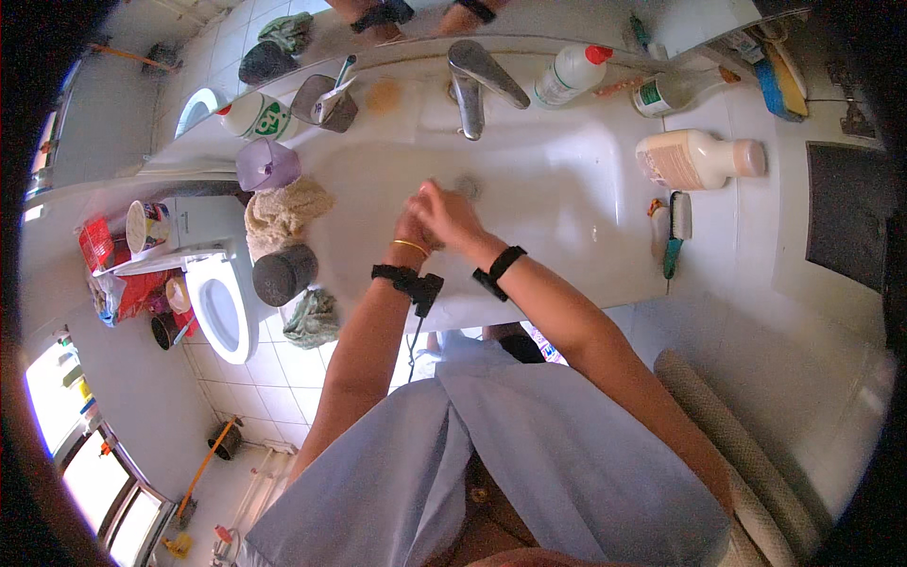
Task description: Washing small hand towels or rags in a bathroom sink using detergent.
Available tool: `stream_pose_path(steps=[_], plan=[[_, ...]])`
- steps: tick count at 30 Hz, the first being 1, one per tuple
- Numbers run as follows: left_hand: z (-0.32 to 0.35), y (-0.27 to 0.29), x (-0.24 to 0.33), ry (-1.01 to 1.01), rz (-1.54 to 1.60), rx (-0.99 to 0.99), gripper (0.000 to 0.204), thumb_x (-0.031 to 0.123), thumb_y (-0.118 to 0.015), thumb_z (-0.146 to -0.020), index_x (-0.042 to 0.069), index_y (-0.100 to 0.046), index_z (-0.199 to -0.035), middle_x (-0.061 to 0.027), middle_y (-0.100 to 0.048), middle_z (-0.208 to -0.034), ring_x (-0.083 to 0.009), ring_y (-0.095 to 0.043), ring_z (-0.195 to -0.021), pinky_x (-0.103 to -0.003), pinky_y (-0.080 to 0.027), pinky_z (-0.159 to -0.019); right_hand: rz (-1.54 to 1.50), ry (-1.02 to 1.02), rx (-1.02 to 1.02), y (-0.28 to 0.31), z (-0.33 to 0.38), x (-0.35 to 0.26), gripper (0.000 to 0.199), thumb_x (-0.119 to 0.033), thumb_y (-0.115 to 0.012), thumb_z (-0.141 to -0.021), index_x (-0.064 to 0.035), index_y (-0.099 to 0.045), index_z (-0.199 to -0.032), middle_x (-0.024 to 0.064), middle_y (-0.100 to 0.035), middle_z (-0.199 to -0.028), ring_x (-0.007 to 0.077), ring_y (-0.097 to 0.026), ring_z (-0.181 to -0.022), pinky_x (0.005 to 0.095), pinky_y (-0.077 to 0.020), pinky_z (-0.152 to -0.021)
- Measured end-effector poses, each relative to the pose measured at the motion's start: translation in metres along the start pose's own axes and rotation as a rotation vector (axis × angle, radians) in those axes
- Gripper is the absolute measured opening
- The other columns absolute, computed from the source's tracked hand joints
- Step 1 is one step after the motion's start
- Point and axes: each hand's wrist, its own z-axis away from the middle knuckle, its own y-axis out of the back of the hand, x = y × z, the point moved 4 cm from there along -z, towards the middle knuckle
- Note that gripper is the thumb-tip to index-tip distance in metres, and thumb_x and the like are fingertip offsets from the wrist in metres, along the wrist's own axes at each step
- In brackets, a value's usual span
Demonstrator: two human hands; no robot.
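Forearms: converge over sink basin (567, 217)
Right hand (452, 219): fingers curled over left hand (413, 227)
Drain (466, 186): just beyond fingertips
Grip: nothing visibly held

Left of the tap (470, 80) stand a purple cup (266, 164), a beige cloth (283, 213) and a dark jar (283, 274). Right of the tap lie a white bottle with a red cap (570, 72), a cream bottle (697, 159) on its side and a brush (676, 231). Below the jar, far left of the tap, is a toilet (222, 307).
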Motion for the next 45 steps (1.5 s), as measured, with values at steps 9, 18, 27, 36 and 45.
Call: stream_pose_path(steps=[9,18,27,36,45], plan=[[0.017,0.044,-0.004,-0.144,-0.129,0.256,0.043,0.036,-0.056,-0.089,0.010,-0.050,-0.122,-0.0065,-0.051,-0.126,-0.0244,-0.048,-0.114,-0.042,-0.044,-0.094,0.373,-0.123,0.230,0.025,0.001,0.106,0.047,-0.015,-0.066,-0.080,-0.0018,-0.046,-0.120,0.0186,-0.050,-0.118,0.0373,-0.052,-0.101,0.0446,-0.0460,-0.083],[0.012,0.006,0.010,0.025,0.659,-0.492,0.032,0.034,-0.047,-0.094,0.010,-0.051,-0.114,-0.0084,-0.056,-0.113,-0.0230,-0.053,-0.105,-0.038,-0.045,-0.091,-0.212,0.364,-0.083,-0.021,0.025,-0.013,0.026,-0.017,-0.071,-0.073,-0.0061,-0.058,-0.094,0.0139,-0.056,-0.094,0.0306,-0.056,-0.088,0.0389,-0.0453,-0.083],[0.092,-0.044,0.035,-0.176,0.390,-0.175,0.037,0.044,-0.042,-0.095,0.011,-0.056,-0.106,-0.0058,-0.061,-0.101,-0.0221,-0.058,-0.096,-0.039,-0.048,-0.085,-1.117,-0.108,0.230,0.010,0.032,-0.043,0.034,-0.028,-0.062,-0.085,-0.0056,-0.052,-0.108,0.0065,-0.054,-0.108,0.0177,-0.050,-0.102,0.0322,-0.0388,-0.092],[0.137,-0.073,0.053,-0.240,0.426,-0.353,0.036,0.039,-0.038,-0.095,0.013,-0.055,-0.113,-0.0023,-0.060,-0.109,-0.0199,-0.057,-0.101,-0.034,-0.047,-0.086,-0.393,0.321,0.370,0.058,0.064,-0.140,0.031,-0.025,-0.057,-0.088,-0.0088,-0.054,-0.114,0.0095,-0.057,-0.119,0.0266,-0.047,-0.121,0.0397,-0.0311,-0.104],[0.145,-0.067,0.056,-0.241,0.727,-0.544,0.040,0.040,-0.039,-0.096,0.014,-0.050,-0.125,-0.0044,-0.056,-0.117,-0.0213,-0.053,-0.108,-0.035,-0.043,-0.095,-0.031,0.666,0.333,0.054,0.103,-0.186,0.040,-0.001,-0.048,-0.092,-0.0011,-0.037,-0.130,0.0110,-0.036,-0.129,0.0243,-0.042,-0.124,0.0358,-0.0391,-0.099]])
